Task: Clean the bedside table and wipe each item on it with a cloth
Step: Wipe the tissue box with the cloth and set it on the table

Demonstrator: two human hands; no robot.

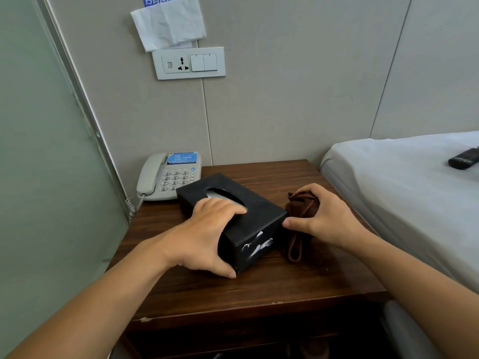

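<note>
Two hands are engaged: the left hand [207, 229] grip is clamped over the box [233, 216] mid-surface [259, 288]; the right hand [324, 216] grip is bunched round the cloth [302, 206] beside it. Streaks on the near face should be wiped firmly.

Under my left fingers I see a black tissue box [248, 218] with white smears; my right fingers grip a brown cloth [302, 206]. Beyond my fingertips: dark wood-grain table [259, 286], grey phone [168, 177] with blue label.
</note>
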